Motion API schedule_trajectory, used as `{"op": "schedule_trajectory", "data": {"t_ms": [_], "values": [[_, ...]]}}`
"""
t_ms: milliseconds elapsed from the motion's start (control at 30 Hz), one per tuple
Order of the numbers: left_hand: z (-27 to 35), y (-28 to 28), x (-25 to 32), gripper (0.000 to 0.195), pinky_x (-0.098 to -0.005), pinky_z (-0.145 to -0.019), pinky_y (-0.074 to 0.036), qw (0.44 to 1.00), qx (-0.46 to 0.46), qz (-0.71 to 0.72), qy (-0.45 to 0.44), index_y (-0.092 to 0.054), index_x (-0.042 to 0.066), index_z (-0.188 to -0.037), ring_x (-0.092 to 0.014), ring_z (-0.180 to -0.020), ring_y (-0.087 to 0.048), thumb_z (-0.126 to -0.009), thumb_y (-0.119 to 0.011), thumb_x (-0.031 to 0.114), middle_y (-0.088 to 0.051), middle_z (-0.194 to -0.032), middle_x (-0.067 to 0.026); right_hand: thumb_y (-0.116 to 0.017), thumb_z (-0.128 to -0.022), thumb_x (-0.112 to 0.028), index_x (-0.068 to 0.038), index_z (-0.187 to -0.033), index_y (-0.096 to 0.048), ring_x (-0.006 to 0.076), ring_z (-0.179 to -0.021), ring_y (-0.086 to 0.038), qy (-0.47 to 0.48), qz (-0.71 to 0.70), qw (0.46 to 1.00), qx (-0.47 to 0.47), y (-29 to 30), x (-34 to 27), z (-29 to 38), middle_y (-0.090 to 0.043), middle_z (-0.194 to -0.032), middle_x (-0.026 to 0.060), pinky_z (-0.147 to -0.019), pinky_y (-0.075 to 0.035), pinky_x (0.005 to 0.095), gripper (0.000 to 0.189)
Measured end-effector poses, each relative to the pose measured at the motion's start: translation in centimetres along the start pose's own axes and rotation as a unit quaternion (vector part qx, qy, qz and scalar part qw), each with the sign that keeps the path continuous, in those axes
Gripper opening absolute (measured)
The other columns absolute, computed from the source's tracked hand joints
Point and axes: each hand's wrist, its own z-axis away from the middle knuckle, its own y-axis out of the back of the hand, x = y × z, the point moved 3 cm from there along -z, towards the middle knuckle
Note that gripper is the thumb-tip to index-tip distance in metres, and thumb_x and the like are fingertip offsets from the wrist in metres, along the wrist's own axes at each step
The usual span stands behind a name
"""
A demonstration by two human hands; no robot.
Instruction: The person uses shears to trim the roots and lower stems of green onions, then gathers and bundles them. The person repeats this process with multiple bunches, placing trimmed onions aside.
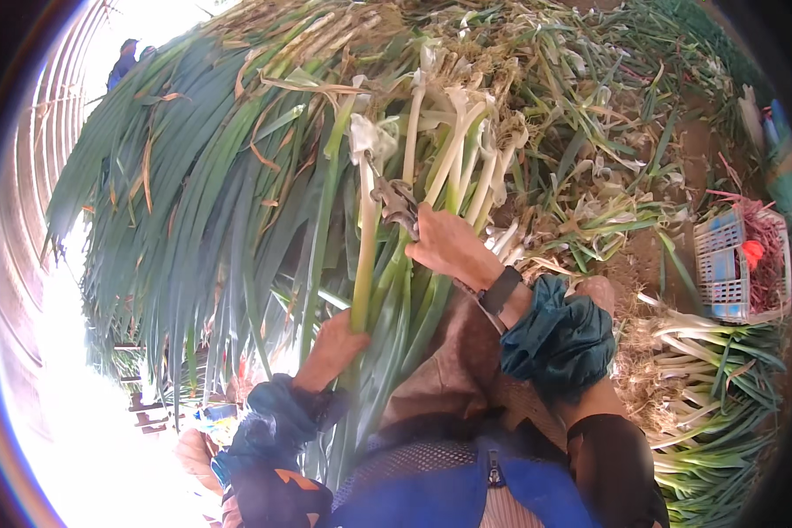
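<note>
My left hand (333, 350) is closed around the green lower stalk of a long green onion (365, 264), which stands nearly upright in view with its root end up. Pale loose skin (369, 140) covers that end. My right hand (450, 244) grips a metal tool (396, 203), perhaps pruning shears; its tip lies against the white shaft just below the skin. Right of the tool, several white-stemmed green onions (475, 158) with dry roots lean together, their leaves running down past my hands. The tool's handles are mostly hidden in my right hand.
A big heap of green onions (191, 178) rises ahead and left. Trimmings and peeled skins (587, 152) litter the right. A white plastic basket (723, 300) holds reddish ties. Below it lies a pile of green onions (719, 409). A person (124, 63) is far off at upper left.
</note>
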Motion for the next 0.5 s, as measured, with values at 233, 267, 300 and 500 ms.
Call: {"op": "schedule_trajectory", "data": {"t_ms": [233, 267, 300, 500], "values": [[1.7, -0.3, 1.0, 0.042, -0.0435, -0.078, -0.048, 0.999, 0.017, 0.012, -0.030, -0.058, -0.003, -0.110, -0.039, -0.082, -0.062, -0.072, -0.062, 0.017, -0.062, -0.087, -0.0257, -0.066, -0.076, -0.019, 0.009, -0.093, -0.050, 0.0469, -0.076, -0.062, -0.020, -0.008, 0.999, 0.029, 0.5, 0.5, 0.5, -0.063, -0.078, 0.0291, -0.069, -0.050, 0.0509, 0.036], [1.7, -0.3, 1.2, 0.042, -0.0427, -0.077, -0.048, 0.998, 0.016, 0.031, -0.046, -0.058, -0.003, -0.110, -0.037, -0.082, -0.062, -0.073, -0.062, 0.016, -0.062, -0.087, -0.0249, -0.065, -0.076, -0.018, 0.009, -0.092, -0.050, 0.0465, -0.075, -0.063, -0.018, -0.001, 0.999, 0.033, 0.7, 0.4, 0.8, -0.063, -0.078, 0.0283, -0.069, -0.050, 0.0501, 0.035], [1.5, -0.2, 1.4, 0.041, -0.0418, -0.077, -0.048, 0.997, 0.018, 0.044, -0.059, -0.058, -0.003, -0.111, -0.035, -0.081, -0.061, -0.073, -0.062, 0.015, -0.062, -0.088, -0.0240, -0.064, -0.076, -0.018, 0.010, -0.091, -0.051, 0.0461, -0.075, -0.063, -0.018, 0.006, 0.999, 0.030, 1.0, 0.3, 1.1, -0.064, -0.078, 0.0275, -0.069, -0.051, 0.0494, 0.034], [-3.1, 0.2, 2.0, 0.034, -0.0403, -0.072, -0.047, 0.971, 0.075, -0.007, -0.225, -0.061, 0.001, -0.108, -0.032, -0.080, -0.059, -0.080, -0.065, 0.020, -0.061, -0.087, -0.0198, -0.064, -0.077, -0.017, 0.008, -0.098, -0.050, 0.0467, -0.086, -0.063, -0.063, -0.002, 0.995, 0.083, 4.0, -0.3, 3.1, -0.064, -0.087, 0.0278, -0.076, -0.050, 0.0492, 0.035]]}}
